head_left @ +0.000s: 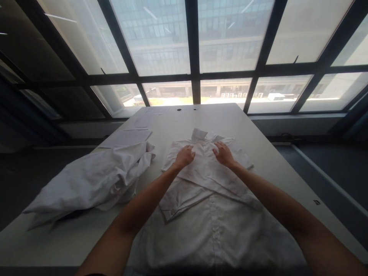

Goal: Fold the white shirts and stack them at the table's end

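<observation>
A white button-up shirt lies flat on the white table, collar at the far end, with both sleeves folded across its front. My left hand rests on the shirt's upper chest just left of the collar, fingers curled down against the cloth. On the other side of the collar my right hand presses the fabric with its fingers spread. Neither hand lifts anything off the table.
A crumpled heap of white garments lies on the table's left side. Sheets of paper sit beyond it near the far left corner. Large windows rise behind the table's far edge. Dark floor flanks the table.
</observation>
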The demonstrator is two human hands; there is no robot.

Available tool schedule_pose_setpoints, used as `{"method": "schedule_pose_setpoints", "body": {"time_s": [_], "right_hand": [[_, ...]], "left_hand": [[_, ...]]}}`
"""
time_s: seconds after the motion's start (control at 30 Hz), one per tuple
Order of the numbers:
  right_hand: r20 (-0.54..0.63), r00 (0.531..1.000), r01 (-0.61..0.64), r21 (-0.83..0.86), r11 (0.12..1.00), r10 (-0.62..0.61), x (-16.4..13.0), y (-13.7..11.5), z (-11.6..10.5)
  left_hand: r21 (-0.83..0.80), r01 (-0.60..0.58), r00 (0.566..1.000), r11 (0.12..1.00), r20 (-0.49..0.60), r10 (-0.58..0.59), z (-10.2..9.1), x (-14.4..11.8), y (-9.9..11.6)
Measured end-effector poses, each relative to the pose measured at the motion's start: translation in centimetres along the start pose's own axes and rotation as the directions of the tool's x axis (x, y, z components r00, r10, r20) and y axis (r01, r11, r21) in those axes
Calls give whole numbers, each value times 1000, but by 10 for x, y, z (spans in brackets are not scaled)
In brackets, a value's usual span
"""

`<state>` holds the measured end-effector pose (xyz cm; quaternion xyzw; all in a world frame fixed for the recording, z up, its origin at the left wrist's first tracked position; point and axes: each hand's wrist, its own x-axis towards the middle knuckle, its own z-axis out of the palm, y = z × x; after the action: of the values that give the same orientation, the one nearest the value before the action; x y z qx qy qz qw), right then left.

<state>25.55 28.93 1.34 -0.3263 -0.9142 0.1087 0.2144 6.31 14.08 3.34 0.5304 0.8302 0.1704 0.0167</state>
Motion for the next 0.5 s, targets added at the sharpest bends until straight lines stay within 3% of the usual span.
{"method": "schedule_pose_setpoints", "body": {"time_s": [0.07, 0.23, 0.5], "right_hand": [[-31, 997, -70, 24, 997, 71, 30, 8, -6], [58, 972, -234, 79, 969, 230, 86, 27, -9], [178, 927, -359, 179, 916, 329, 130, 51, 19]], "left_hand": [[-88, 10, 998, 996, -55, -14, 0, 29, 0], [-157, 88, 991, 984, -89, -103, 7, 87, -15], [-289, 69, 995, 955, -55, -88, 28, 122, -48]]}}
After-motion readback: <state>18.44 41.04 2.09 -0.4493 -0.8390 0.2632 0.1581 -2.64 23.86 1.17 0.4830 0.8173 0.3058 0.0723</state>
